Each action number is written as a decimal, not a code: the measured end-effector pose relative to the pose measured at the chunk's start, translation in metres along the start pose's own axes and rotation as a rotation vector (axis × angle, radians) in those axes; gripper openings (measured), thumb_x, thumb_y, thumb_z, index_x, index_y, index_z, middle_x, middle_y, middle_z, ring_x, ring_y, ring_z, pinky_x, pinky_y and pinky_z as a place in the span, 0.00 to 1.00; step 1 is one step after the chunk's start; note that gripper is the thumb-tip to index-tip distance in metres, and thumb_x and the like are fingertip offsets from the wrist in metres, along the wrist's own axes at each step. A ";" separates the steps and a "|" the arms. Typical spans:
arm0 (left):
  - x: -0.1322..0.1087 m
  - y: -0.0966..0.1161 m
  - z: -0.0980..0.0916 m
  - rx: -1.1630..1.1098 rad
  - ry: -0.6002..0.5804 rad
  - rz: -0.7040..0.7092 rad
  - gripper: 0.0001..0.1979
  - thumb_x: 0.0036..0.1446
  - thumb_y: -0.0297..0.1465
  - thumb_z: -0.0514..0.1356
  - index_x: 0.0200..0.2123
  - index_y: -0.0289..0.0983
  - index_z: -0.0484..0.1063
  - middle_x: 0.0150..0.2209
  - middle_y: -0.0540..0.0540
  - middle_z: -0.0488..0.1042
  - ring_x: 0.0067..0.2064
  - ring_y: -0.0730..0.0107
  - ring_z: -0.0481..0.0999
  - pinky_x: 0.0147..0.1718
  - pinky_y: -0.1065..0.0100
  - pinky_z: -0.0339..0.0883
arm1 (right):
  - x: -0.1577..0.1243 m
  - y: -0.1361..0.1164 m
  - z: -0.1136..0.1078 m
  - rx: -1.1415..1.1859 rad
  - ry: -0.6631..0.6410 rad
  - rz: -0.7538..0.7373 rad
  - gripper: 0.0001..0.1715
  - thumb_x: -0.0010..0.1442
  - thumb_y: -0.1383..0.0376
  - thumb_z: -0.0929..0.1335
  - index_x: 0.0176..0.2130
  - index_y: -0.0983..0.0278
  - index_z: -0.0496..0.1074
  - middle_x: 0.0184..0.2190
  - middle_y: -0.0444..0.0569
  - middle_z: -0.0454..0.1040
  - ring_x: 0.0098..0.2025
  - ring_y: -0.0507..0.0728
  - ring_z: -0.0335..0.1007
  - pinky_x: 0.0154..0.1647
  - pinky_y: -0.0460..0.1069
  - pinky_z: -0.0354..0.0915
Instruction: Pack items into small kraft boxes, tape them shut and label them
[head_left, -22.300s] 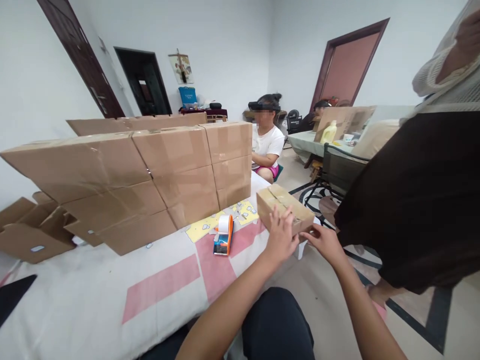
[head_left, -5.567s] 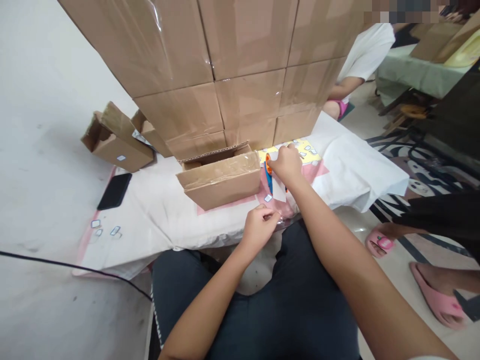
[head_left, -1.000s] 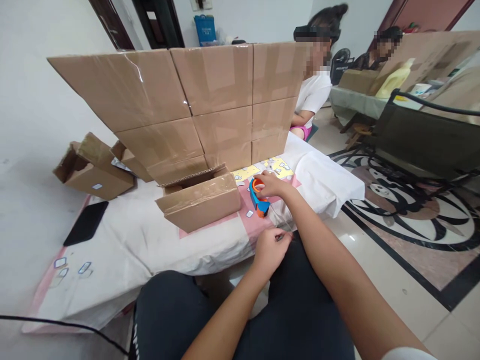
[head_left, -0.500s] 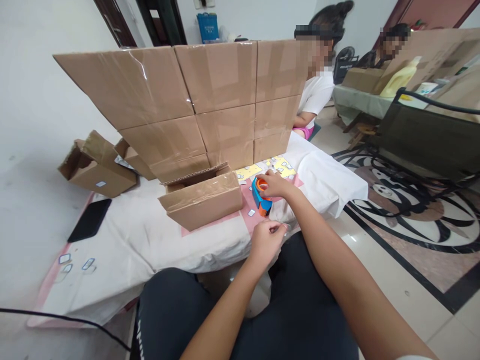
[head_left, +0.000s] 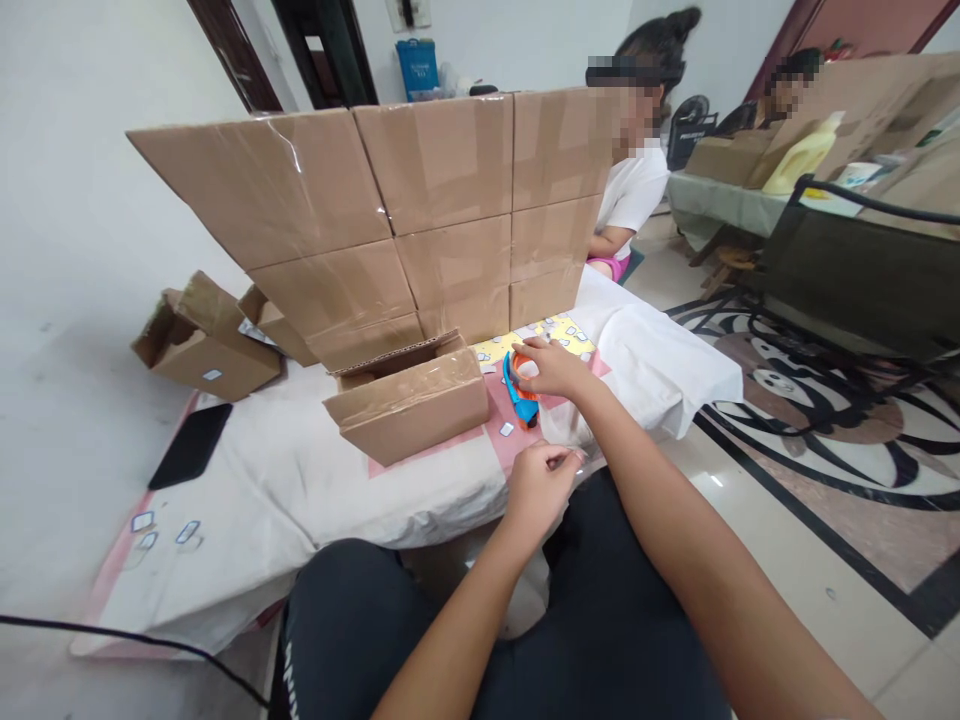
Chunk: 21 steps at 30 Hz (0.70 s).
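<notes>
On wrinkled cloth (head_left: 255, 530), right fingers (head_left: 541, 354) curl round a plastic tape dispenser (head_left: 524, 408); left fingers (head_left: 568, 464) pinch clear film (head_left: 583, 462).

- The scene is viewed from one head-worn camera, set above the dark-trousered lap (head_left: 637, 620) and directed forward and down.
- The left hand (head_left: 536, 488) and right hand (head_left: 555, 370) are seen from above and behind, fairly near, around mid-frame.
- The covered table (head_left: 247, 540) is looked down upon; the stacked boxes (head_left: 450, 165) are faced beyond it.
- The chair (head_left: 847, 280) is caught farther off, toward the frame's right edge.
</notes>
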<state>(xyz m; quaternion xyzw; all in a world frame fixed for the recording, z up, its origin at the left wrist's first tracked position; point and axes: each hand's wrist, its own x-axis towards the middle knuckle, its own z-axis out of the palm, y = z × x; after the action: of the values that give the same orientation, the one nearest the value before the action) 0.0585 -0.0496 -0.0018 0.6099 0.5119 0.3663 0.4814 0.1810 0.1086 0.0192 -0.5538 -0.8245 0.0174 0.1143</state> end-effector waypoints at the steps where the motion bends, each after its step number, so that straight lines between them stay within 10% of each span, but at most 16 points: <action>1: 0.000 0.001 0.000 0.008 0.003 0.001 0.11 0.57 0.34 0.61 0.28 0.36 0.82 0.26 0.49 0.75 0.29 0.70 0.68 0.29 0.68 0.54 | 0.000 -0.002 -0.001 -0.013 -0.004 0.002 0.42 0.55 0.55 0.69 0.65 0.65 0.65 0.62 0.56 0.65 0.56 0.70 0.63 0.57 0.59 0.60; 21: -0.026 -0.015 -0.022 0.000 0.016 -0.032 0.12 0.59 0.35 0.59 0.31 0.36 0.82 0.29 0.47 0.79 0.31 0.67 0.73 0.32 0.68 0.60 | 0.003 -0.004 -0.003 0.125 0.098 0.222 0.46 0.50 0.50 0.72 0.63 0.66 0.66 0.53 0.63 0.66 0.51 0.70 0.69 0.55 0.60 0.62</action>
<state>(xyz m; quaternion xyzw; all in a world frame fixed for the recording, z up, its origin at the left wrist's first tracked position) 0.0285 -0.0704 -0.0090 0.5989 0.5253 0.3634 0.4831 0.1769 0.1099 0.0232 -0.6336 -0.7490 0.0540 0.1861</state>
